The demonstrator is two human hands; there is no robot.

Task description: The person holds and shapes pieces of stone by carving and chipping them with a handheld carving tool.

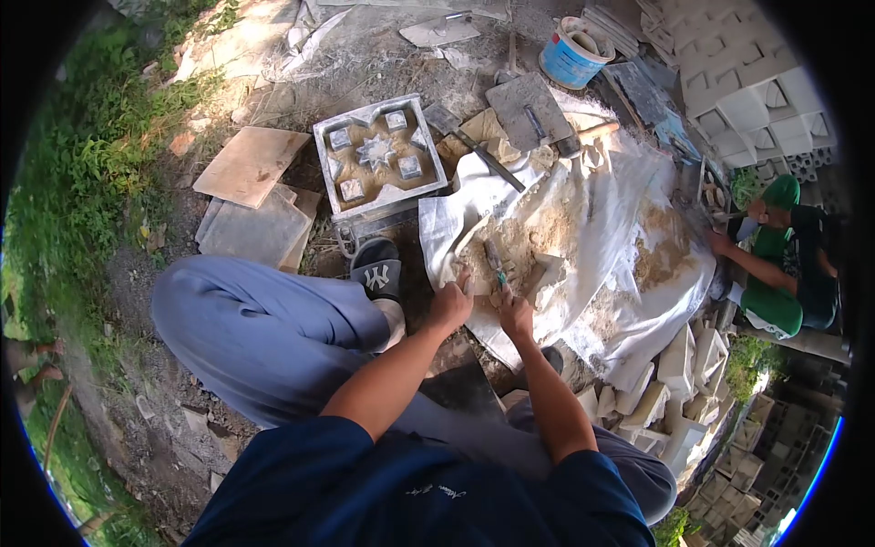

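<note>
Separate from each other, both hands were low over the white sheet (439, 221). The right hand (517, 316) had its fingers wrapped round a small tool (495, 259); the left hand (450, 306) was curled by the sheet's near edge, its grip impossible to tell. Sandy powder (545, 219) lay beyond, with a square mould (392, 198) beside the sheet.

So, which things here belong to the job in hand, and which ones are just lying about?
Probably in the job:
small tool in the right hand
white sheet
powder on it
patterned mould

Apparently just lying about:
bucket
boards beside the mould
piled blocks
</note>
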